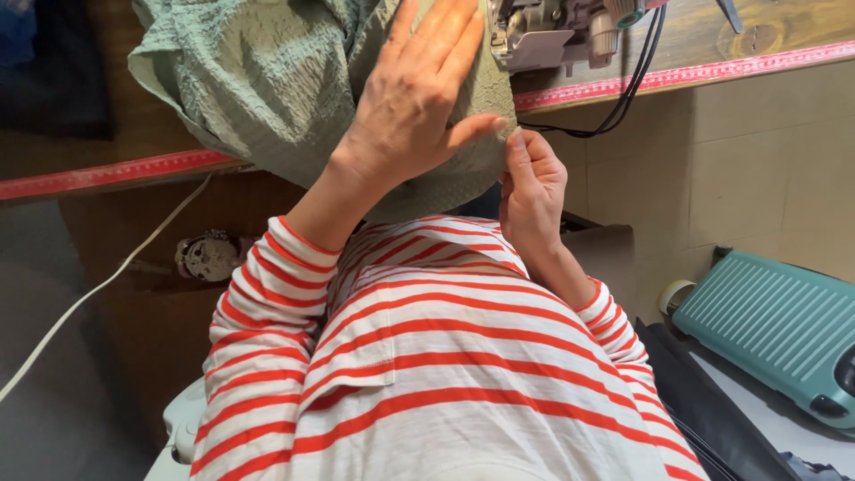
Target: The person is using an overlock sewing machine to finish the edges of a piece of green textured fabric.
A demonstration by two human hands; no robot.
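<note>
Green crinkled fabric (267,80) draped over worktop (116,169) edge, just under flat, spread left hand (414,98). Right hand (532,191) pinching hem right beside left thumb. Best kept taut and smooth between both, edges lined up, well short of sewing machine (552,31) beyond fingertips.

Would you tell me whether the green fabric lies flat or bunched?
Bunched: the green fabric drapes in folds over the table edge.

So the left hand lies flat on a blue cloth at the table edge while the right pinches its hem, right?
Not quite: the cloth is pale green, not blue. The head view shows the left hand flat on it and the right hand pinching its edge.
</note>
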